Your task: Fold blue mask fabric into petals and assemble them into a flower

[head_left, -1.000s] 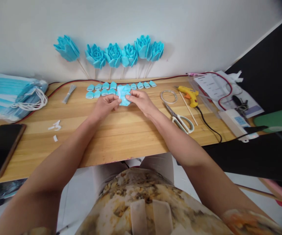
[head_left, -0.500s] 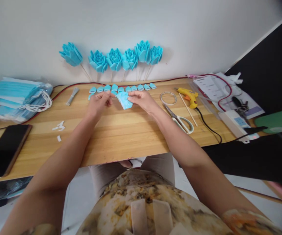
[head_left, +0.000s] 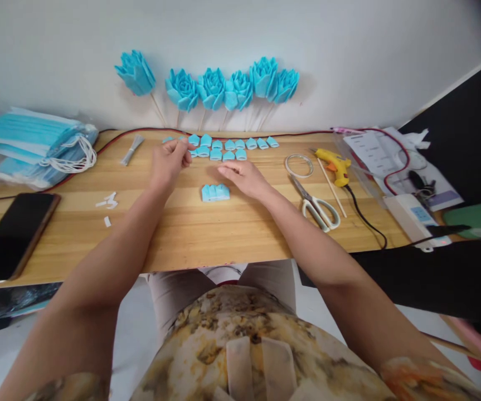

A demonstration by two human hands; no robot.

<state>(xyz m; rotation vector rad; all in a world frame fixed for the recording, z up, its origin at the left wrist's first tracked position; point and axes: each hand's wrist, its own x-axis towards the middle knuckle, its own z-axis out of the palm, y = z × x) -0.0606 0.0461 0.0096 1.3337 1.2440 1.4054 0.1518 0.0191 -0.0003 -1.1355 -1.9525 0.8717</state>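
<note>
A folded light-blue piece of fabric (head_left: 215,193) with a pointed upper edge lies on the wooden table, just below and between my hands. My left hand (head_left: 170,160) is closed with its fingers curled in a pinch beside the rows of petals; whatever may be between the fingertips is too small to make out. Above the folded piece, to its right, my right hand (head_left: 242,177) has its fingers loosely stretched and holds nothing visible. Small folded blue petals (head_left: 240,154) lie in two rows behind my hands, some partly covered by the left one.
Several blue fabric flowers (head_left: 212,89) on sticks lean at the wall. Face masks (head_left: 35,139), a twist-tie bundle (head_left: 131,150), white scraps (head_left: 107,221) and a phone (head_left: 16,234) are left. Scissors (head_left: 321,210), wire coil (head_left: 299,166), yellow glue gun (head_left: 335,165) and power strip (head_left: 416,217) are right.
The blue piece has left both hands and now lies folded on the table, nearer to me. My hands have moved slightly apart from it, and the camera view has shifted.
</note>
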